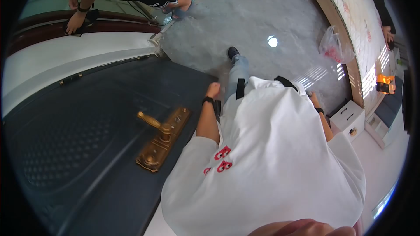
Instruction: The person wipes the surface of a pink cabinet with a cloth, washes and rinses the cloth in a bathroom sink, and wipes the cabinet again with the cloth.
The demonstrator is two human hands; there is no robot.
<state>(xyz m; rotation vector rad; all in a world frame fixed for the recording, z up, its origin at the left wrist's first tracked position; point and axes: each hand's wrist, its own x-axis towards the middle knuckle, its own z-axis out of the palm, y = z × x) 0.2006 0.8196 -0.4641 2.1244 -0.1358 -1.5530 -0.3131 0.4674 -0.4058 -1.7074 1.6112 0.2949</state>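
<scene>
My left hand (pixel 213 90) is closed beside the free edge of a dark door (pixel 109 87), a dark band on its wrist; what it holds, if anything, is hidden. A brass handle (pixel 162 132) on the door stands apart from this hand. My right hand (pixel 314 99) hangs at the right side of my white shirt (pixel 280 148), partly covered by it, with a dark band on its wrist. Its fingers are too small and too hidden to read. One dark shoe (pixel 233 52) shows on the grey floor (pixel 271 13).
At upper left, another person's hand (pixel 75 22) rests on a dark object by a dark red ledge (pixel 122 27). A second person's hand (pixel 388 34) shows at far right. A plastic bag (pixel 334 48) lies beside the bed (pixel 365 26). A white cabinet (pixel 348 120) stands lower right.
</scene>
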